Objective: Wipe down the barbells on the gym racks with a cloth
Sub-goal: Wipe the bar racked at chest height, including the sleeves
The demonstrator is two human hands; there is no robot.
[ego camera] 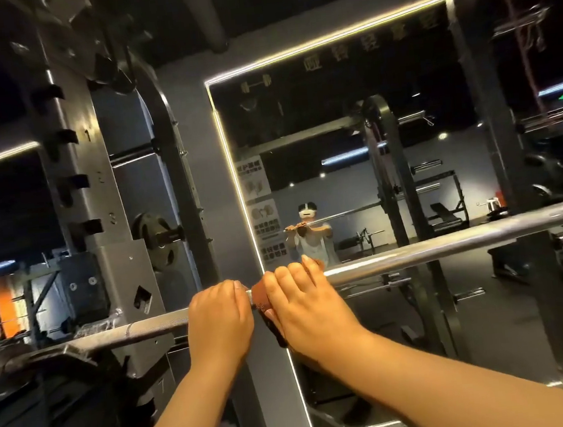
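Two hands on the barbell (448,243), lying across the rack (100,203) | my left hand (219,317) curled round bare bar | right hand (308,305) wraps the cloth (262,301) round the bar, just beside | risk, I judge: cloth snagging on knurling, or the bar rolling if I push hard.

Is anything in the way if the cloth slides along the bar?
Leftward, yes: the left hand grips the bar right beside the cloth, which the right hand holds wrapped on the bar. Rightward, nothing visible sits on the bare bar.
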